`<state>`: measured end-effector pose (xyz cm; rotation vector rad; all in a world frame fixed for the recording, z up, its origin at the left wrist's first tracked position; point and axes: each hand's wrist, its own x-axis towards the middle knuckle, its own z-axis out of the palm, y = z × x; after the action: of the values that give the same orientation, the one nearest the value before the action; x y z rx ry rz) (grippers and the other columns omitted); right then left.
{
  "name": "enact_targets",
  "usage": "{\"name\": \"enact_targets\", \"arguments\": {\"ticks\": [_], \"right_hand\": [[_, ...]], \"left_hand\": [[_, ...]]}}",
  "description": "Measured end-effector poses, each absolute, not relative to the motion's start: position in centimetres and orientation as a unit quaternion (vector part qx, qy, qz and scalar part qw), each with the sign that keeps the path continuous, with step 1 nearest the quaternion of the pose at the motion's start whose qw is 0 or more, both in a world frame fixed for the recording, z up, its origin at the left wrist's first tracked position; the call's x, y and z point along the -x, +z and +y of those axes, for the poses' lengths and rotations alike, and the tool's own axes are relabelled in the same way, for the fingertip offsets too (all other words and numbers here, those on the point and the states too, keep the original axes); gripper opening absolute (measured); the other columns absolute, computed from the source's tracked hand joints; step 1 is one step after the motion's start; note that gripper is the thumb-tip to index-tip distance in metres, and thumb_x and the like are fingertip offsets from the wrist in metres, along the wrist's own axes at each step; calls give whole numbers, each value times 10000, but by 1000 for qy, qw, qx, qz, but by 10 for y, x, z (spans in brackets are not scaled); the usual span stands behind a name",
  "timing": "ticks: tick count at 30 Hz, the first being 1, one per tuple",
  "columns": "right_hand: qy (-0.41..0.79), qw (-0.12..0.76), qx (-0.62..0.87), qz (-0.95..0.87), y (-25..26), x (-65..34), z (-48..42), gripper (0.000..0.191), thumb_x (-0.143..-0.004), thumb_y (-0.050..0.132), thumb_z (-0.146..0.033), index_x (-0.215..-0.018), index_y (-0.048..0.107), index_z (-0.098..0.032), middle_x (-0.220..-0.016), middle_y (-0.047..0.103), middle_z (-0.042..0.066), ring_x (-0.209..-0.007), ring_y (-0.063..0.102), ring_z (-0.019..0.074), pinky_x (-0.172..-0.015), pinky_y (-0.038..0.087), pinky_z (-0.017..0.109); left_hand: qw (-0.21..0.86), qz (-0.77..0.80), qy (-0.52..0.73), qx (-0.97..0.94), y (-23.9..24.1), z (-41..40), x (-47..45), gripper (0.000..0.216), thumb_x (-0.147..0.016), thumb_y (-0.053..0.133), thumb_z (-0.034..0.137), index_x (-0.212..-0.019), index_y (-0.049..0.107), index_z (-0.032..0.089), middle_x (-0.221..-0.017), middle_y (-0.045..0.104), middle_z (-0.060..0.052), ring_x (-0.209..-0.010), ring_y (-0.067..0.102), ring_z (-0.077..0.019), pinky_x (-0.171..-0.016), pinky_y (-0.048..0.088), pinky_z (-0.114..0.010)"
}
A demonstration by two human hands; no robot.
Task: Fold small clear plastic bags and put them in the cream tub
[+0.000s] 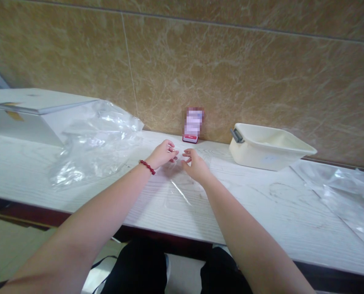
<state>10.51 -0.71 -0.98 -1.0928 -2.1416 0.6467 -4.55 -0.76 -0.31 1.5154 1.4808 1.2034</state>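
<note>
A small clear plastic bag (182, 190) lies flat on the white wood-grain table (261, 208) in front of me. My left hand (163, 154), with a red bead bracelet at the wrist, pinches the bag's far edge with curled fingers. My right hand (195, 164) is close beside it, its fingers bent and pinching the same far edge. The fingertips of both hands nearly touch.
A heap of crumpled clear plastic bags (93, 143) lies at the left, next to a white box (25, 114). A cream plastic tub (269, 146) stands at the right by the wall. More clear plastic (347, 192) lies far right. A small red-based item (191, 131) leans on the tiled wall.
</note>
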Motion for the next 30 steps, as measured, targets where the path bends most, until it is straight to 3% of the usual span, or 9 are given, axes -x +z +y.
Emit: {"name": "enact_targets", "arguments": {"ticks": [6, 13, 17, 21, 30], "right_hand": [[238, 349, 381, -823, -13, -108, -3, 473, -692, 469, -159, -1141, 322, -164, -1119, 504, 64, -930, 485, 121, -814, 363, 278], [205, 334, 396, -831, -11, -108, -1, 463, -695, 443, -122, -1142, 354, -199, -861, 589, -4, -794, 507, 107, -750, 372, 252], [168, 305, 397, -849, -10, -111, 3, 274, -707, 430, -126, -956, 518, -202, -811, 583, -7, -738, 506, 97, -708, 371, 221], [135, 245, 416, -865, -9, -113, 4, 200, -681, 436, -86, -769, 582, -190, -797, 588, 4, -763, 501, 107, -717, 358, 217], [69, 181, 466, -864, -13, -117, 7, 176, -678, 463, -119, -725, 616, -193, -827, 570, 53, -855, 476, 150, -807, 298, 287]], "left_hand": [[353, 543, 446, -617, -9, -7, 45, 264, -678, 563, 220, -833, 351, 191, -620, 530, 33, -503, 563, -98, -477, 461, -232], [371, 531, 424, -633, -5, -9, 41, 195, -722, 495, 248, -845, 360, 181, -665, 572, 0, -583, 573, -109, -543, 462, -255], [241, 569, 362, -697, 6, -11, 51, 100, -690, 452, 209, -779, 447, 166, -734, 570, -13, -677, 549, -122, -618, 438, -262], [136, 569, 217, -782, 8, -10, 67, 178, -632, 441, 171, -771, 551, 166, -782, 581, -14, -730, 529, -137, -671, 412, -248], [132, 516, 143, -834, 2, -7, 80, 257, -644, 525, 322, -860, 629, 230, -982, 575, -11, -980, 471, -160, -873, 297, -233]]}}
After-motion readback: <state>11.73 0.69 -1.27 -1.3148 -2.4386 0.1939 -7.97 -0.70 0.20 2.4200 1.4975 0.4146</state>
